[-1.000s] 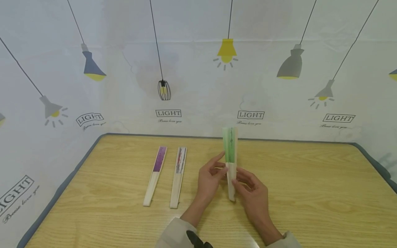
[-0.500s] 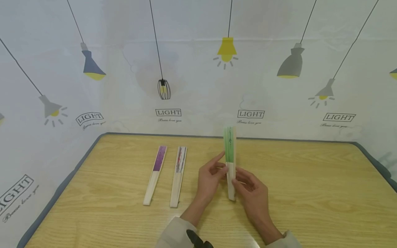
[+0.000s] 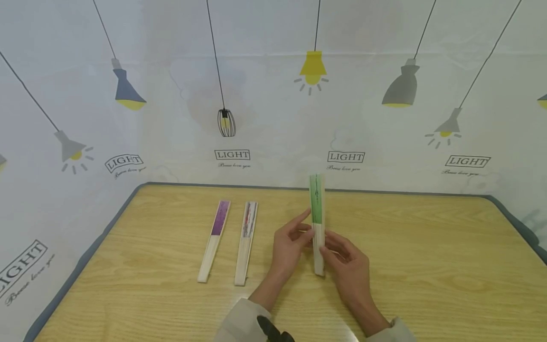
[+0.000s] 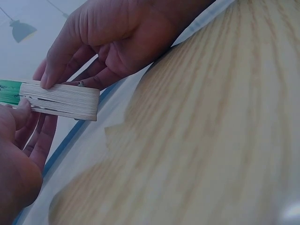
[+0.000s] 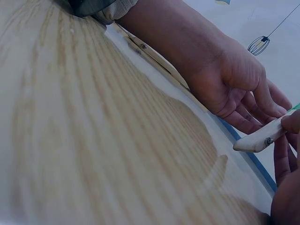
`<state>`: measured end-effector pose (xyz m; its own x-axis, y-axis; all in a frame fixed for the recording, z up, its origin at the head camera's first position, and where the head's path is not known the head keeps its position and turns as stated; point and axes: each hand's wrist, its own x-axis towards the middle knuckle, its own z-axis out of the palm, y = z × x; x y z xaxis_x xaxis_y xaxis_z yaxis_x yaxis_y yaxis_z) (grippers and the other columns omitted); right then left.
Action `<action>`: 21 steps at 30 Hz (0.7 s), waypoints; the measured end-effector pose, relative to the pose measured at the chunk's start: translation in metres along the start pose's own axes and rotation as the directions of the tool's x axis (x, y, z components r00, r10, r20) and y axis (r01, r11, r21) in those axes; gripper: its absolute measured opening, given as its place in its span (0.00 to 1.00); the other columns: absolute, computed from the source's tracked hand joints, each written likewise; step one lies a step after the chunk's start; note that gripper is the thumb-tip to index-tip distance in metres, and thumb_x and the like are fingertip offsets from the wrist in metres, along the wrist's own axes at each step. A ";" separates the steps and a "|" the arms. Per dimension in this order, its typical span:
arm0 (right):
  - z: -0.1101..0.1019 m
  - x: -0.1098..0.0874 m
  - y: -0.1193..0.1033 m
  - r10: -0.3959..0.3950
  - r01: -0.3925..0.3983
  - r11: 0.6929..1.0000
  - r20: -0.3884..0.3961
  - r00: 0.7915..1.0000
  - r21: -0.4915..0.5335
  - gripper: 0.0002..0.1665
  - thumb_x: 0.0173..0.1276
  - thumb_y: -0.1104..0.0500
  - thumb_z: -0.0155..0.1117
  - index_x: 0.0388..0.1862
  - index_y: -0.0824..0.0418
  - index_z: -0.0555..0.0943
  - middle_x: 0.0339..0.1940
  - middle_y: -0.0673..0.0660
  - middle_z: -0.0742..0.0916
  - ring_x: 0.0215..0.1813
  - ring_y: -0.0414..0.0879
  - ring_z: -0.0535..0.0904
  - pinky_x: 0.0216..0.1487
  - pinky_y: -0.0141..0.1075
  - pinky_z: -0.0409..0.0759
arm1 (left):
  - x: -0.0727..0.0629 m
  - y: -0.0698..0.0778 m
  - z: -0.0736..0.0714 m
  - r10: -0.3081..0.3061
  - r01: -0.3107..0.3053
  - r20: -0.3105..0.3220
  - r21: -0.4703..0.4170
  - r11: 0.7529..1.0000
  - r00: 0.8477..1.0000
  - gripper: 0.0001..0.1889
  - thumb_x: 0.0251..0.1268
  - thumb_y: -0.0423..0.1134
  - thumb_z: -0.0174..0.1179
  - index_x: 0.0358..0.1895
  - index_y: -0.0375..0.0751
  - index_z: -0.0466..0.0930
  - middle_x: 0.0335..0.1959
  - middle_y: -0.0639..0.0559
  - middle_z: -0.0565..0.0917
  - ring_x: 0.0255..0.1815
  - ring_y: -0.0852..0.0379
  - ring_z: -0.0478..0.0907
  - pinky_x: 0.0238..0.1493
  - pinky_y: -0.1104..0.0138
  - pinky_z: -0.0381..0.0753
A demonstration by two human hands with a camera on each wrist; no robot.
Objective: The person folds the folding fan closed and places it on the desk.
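Note:
A folded hand fan (image 3: 316, 199) with a green printed leaf and pale ribs stands nearly upright over the table. My left hand (image 3: 289, 247) pinches it mid-length, thumb on the ribs just under the green part. Lower down, my right hand (image 3: 352, 270) grips its other side between thumb and fingers. The left wrist view shows the stacked ribs (image 4: 70, 101) edge-on, all closed together. A small metal rivet (image 5: 268, 141) shows near the fan's base in the right wrist view. Some fingers of both hands are hidden behind the fan.
To the left lie two more folded fans on the wooden table (image 3: 427, 266): a purple one (image 3: 214, 241) and a white one with a red and grey print (image 3: 246, 243). A white curtain (image 3: 273, 95) printed with lamps rises behind the table's far edge.
The green fan has turned slightly in my fingers, its top shifting a little to the right. Both hands keep their hold; the two fans on the table stay put.

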<state>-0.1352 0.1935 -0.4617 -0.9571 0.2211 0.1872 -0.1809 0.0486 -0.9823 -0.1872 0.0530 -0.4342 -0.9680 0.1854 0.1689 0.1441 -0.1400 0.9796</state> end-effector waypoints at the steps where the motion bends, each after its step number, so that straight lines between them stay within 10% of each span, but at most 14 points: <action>1: 0.000 0.000 0.000 0.003 -0.003 1.000 0.000 1.000 0.000 0.22 0.62 0.60 0.69 0.56 0.57 0.81 0.48 0.57 0.86 0.50 0.47 0.81 0.54 0.34 0.81 | 0.000 0.000 0.000 -0.002 0.002 -0.002 0.004 1.000 1.000 0.22 0.63 0.28 0.61 0.62 0.39 0.75 0.38 0.39 0.83 0.36 0.48 0.82 0.43 0.47 0.84; 21: 0.001 0.002 0.004 -0.007 0.004 0.998 -0.048 0.999 -0.066 0.23 0.61 0.62 0.70 0.56 0.54 0.81 0.48 0.53 0.86 0.47 0.45 0.82 0.51 0.34 0.83 | 0.001 -0.003 0.001 0.040 -0.041 -0.009 -0.020 0.999 0.999 0.20 0.62 0.25 0.61 0.58 0.30 0.76 0.40 0.34 0.83 0.38 0.43 0.82 0.42 0.54 0.86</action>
<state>-0.1379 0.1932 -0.4658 -0.9440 0.2671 0.1939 -0.1691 0.1131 -0.9791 -0.1881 0.0549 -0.4370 -0.9632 0.1708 0.2074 0.1793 -0.1666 0.9696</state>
